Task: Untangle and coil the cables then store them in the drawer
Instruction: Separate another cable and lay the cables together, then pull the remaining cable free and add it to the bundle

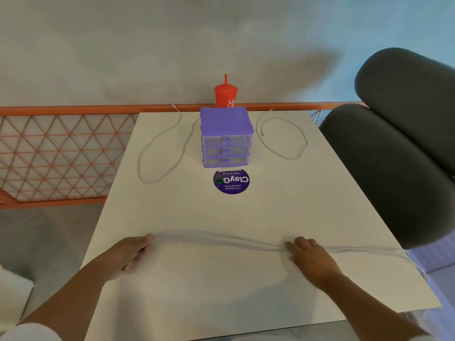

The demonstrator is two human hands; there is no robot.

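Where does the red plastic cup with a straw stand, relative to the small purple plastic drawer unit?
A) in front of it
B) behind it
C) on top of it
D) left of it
B: the red cup rises beyond the purple drawer unit, whose top hides its base.

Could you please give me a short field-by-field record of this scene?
table: white
drawer unit: purple, three drawers, all closed
cable bundle: stretched between both hands, right end over the table edge
left hand: pinches the bundle's end
right hand: lies on the bundle, grip unclear
left cable: loose, left of unit
right cable: loose, right of unit
red cup: behind unit
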